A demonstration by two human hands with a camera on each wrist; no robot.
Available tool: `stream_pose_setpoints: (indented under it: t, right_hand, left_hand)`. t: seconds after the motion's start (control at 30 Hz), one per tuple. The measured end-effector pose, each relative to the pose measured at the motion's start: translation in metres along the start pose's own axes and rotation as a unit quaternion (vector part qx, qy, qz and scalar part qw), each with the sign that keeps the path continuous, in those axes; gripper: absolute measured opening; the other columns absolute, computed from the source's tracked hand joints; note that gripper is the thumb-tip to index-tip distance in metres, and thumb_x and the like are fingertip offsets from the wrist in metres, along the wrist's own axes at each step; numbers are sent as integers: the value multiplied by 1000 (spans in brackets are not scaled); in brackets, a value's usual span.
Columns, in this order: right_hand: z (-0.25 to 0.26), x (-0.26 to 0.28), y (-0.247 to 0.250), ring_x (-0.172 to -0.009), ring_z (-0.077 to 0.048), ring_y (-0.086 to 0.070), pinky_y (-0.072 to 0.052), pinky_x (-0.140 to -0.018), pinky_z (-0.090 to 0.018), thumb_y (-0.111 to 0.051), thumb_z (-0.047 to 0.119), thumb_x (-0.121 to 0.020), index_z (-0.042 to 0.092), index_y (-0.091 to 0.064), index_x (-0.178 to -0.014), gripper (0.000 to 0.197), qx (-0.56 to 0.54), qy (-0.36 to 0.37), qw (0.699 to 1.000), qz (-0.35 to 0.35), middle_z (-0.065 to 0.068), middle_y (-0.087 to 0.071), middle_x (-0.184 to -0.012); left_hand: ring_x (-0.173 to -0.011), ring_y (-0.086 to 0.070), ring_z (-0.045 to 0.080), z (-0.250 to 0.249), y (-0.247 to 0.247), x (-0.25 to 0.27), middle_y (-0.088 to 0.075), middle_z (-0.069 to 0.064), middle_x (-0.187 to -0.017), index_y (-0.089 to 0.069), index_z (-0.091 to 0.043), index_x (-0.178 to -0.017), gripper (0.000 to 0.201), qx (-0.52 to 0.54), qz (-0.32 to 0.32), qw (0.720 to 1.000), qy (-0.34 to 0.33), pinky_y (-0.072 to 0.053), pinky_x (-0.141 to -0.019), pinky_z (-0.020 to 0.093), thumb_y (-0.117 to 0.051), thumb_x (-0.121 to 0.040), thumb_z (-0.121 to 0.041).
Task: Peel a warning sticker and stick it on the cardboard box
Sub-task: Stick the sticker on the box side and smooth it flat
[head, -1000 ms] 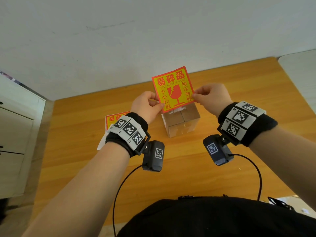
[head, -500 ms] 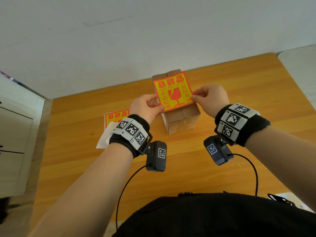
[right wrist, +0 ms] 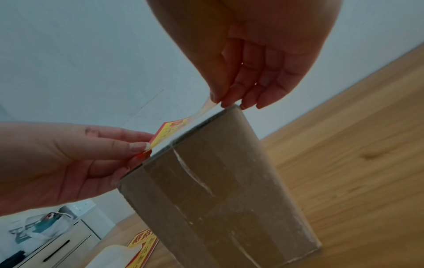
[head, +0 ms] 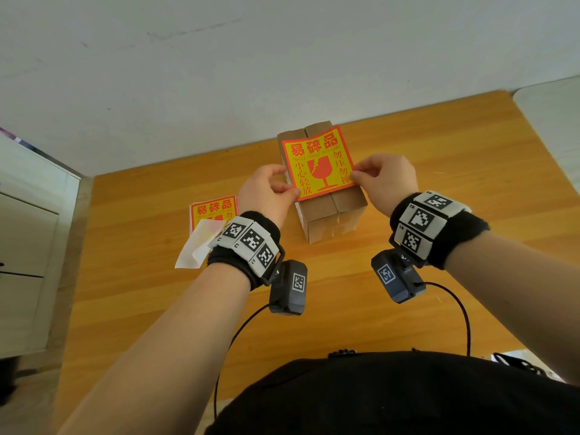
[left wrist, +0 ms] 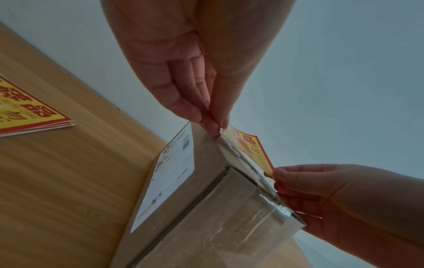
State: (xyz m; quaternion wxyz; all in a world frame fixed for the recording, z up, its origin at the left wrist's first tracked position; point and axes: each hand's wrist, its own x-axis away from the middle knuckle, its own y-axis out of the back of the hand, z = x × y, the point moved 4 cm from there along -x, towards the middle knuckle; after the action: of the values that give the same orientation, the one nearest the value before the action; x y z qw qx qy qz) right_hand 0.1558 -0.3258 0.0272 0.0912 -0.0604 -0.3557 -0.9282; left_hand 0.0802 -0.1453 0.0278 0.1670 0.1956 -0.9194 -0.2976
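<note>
A red-and-yellow warning sticker [head: 318, 163] is held flat over the top of the brown cardboard box [head: 332, 215], which stands on the wooden table. My left hand [head: 295, 193] pinches the sticker's near left corner and my right hand [head: 354, 175] pinches its right edge. In the left wrist view the sticker [left wrist: 254, 148] hovers close above the box [left wrist: 195, 208]. In the right wrist view a thin gap shows between the sticker [right wrist: 169, 132] and the box top [right wrist: 218, 190] at the near edge. Whether the far edge touches the box is hidden.
A stack of the same stickers [head: 213, 210] lies left of the box, with a white backing sheet [head: 196, 246] on it. A white label [left wrist: 169, 181] covers the box's left side. A white cabinet [head: 25, 246] stands left of the table [head: 439, 183]; the wall runs behind.
Both hands moved forward and down with the sticker. It was upright in front of the box; now it lies nearly flat over the box top.
</note>
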Motion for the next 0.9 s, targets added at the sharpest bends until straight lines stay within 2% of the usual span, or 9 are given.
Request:
stream_pose_setpoints:
  t: [0.27, 0.37, 0.63, 0.9]
  right_hand:
    - [-1, -2, -1, -86, -11, -53, -41, -76, -23, -62, 22, -87, 12, -71, -103, 21, 2, -5, 1000, 0, -8, -71, -106]
    - [-2, -2, -2, -86, -11, -53, -41, -76, -23, -62, 22, -87, 13, -71, -103, 20, 2, -6, 1000, 0, -8, -71, -106]
    - [-3, -3, -3, -86, -11, -54, -43, -78, -23, -62, 21, -87, 12, -71, -104, 21, -4, -6, 1000, -3, -9, -71, -106]
    - [-2, -2, -2, -86, -10, -54, -42, -78, -22, -62, 21, -87, 11, -71, -104, 22, -1, 0, 1000, -3, -9, -71, -106]
  left_hand:
    - [-88, -70, 18, 1, -2, -1, -71, -3, -87, -55, -18, -122, 45, -4, -9, 1000, -1, -55, -89, 41, -71, -80, -22]
    - [-89, -70, 17, 0, -1, -2, -69, -5, -85, -55, -18, -122, 45, -9, -9, 1000, -2, -54, -89, 39, -71, -80, -23]
    - [-82, -66, 10, 0, -3, -3, -65, -9, -82, -55, -19, -122, 43, -24, -8, 1000, -12, -51, -80, 26, -69, -82, -23]
    - [-80, -63, 9, 0, -4, -3, -65, -8, -86, -55, -18, -121, 41, -35, -8, 999, -23, -48, -76, 22, -69, -82, -22]
